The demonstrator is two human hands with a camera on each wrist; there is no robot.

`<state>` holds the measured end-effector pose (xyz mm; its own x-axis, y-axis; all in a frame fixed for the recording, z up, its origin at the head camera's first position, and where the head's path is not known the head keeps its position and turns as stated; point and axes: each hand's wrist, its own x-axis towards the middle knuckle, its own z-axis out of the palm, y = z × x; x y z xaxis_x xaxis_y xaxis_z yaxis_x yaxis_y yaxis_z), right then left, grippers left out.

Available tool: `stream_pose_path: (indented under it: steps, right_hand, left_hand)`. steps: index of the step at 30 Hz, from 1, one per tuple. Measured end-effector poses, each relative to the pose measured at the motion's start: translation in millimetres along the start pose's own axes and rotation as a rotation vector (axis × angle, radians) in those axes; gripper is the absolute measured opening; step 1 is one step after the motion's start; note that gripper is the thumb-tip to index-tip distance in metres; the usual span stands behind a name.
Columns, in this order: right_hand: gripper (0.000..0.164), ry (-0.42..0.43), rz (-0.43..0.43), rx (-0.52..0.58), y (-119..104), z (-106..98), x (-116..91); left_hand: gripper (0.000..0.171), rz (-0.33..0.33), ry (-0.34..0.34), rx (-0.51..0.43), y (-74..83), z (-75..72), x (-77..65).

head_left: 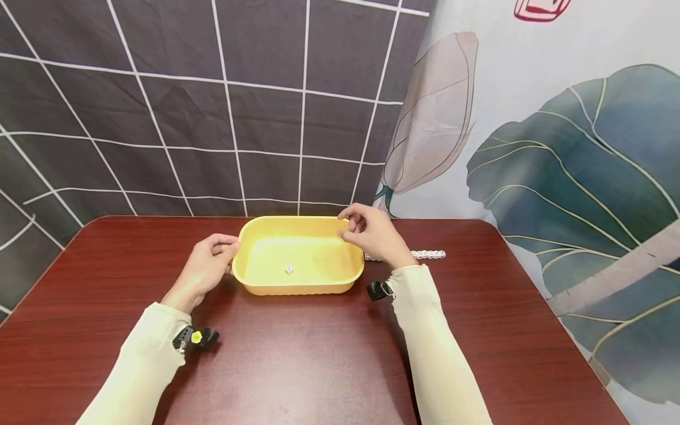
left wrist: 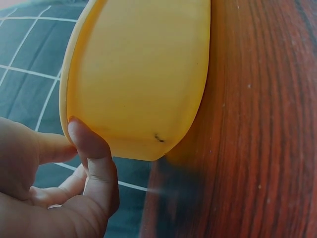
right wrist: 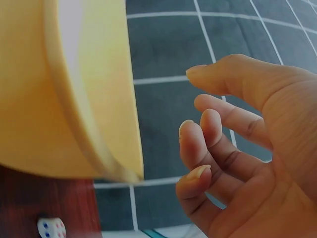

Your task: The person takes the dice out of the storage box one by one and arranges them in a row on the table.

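A yellow plastic basin point(head_left: 297, 290) stands toward the far edge of the table. One small white die point(head_left: 289, 269) lies inside it, near the front wall. My left hand point(head_left: 204, 265) pinches the basin's left end at the rim, thumb and a finger on the wall in the left wrist view point(left wrist: 79, 173). Over the basin's right end hovers my right hand point(head_left: 374, 233), its fingers loosely bent, nothing between them. The right wrist view shows that hand point(right wrist: 242, 139) apart from the basin wall point(right wrist: 29, 99).
A row of white dice point(head_left: 429, 254) with coloured pips lies right of the basin, partly hidden behind my right wrist. One die point(right wrist: 51, 228) of these shows in the right wrist view. The dark red table point(head_left: 297, 366) meets a grid-patterned cloth point(head_left: 265, 118) behind.
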<state>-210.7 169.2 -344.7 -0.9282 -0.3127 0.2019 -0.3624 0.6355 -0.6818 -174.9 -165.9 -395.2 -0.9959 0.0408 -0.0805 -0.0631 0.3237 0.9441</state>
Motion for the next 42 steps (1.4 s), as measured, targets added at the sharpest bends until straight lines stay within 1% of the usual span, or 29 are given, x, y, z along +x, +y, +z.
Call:
stream_pose_path:
  steps: [6,10,18,22,27,33,38,42]
  right_hand:
    - [0.030,-0.054,-0.028,-0.012,-9,20,5]
    - [0.031,-0.094,-0.056,-0.021,-14,33,7]
    - [0.029,-0.182,-0.077,0.051,-21,56,8]
    - [0.028,-0.226,-0.076,0.009,-24,66,8]
    - [0.023,-0.279,-0.049,-0.050,-25,77,8]
    - [0.021,-0.336,0.016,-0.044,-25,84,11]
    - [0.018,-0.384,0.038,-0.073,-24,91,14]
    - [0.015,-0.409,0.054,-0.069,-24,96,15]
  left_hand:
    - [0.038,-0.002,0.001,-0.004,1.9,-0.3,-1.7]
    - [0.038,-0.005,0.003,-0.007,2.1,0.0,-1.4]
    - [0.039,-0.007,0.002,-0.005,1.1,-0.5,-0.3]
    - [0.039,-0.002,0.003,0.001,1.4,-0.5,-1.0]
    - [0.040,0.006,0.001,0.007,1.6,-0.3,-1.8]
    - [0.039,-0.002,-0.004,0.000,0.2,1.0,-1.0]
    - [0.039,-0.001,-0.002,-0.003,0.5,1.7,-0.6]
    - [0.040,0.000,0.001,-0.001,0.4,0.7,-0.8]
